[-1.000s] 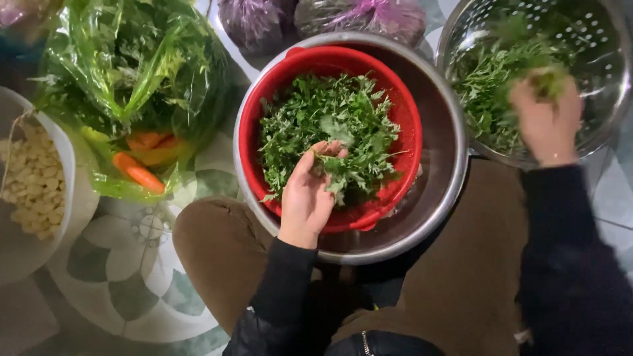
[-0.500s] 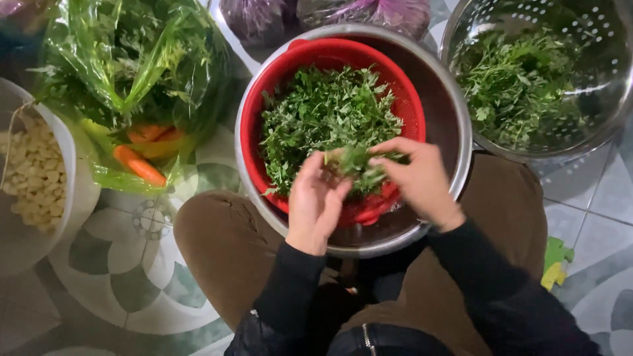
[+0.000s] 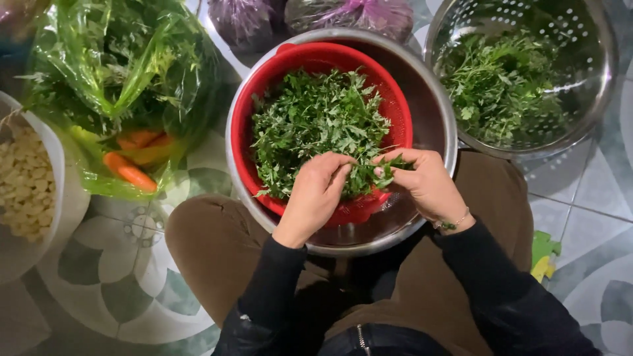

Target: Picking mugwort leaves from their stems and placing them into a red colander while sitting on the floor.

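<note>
Black long sleeves, brown trousers, a dark zipped jacket front, and a thin beaded bracelet (image 3: 453, 223) at the right wrist

Red plastic strainer (image 3: 395, 109) looking glossy, sitting in shiny steel bowl (image 3: 435, 118). Perforated metal colander (image 3: 593, 53) gleaming. Clear plastic bag (image 3: 72, 46) crinkling, glossy.

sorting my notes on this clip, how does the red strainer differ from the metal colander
The red strainer is plastic-looking, red, and sits nested inside a steel bowl; the metal colander is shiny, with punched holes, and stands alone on the tiled floor. The left hand and right hand work in the red strainer; no hand is at the metal colander. Both hold leafy greens.
</note>
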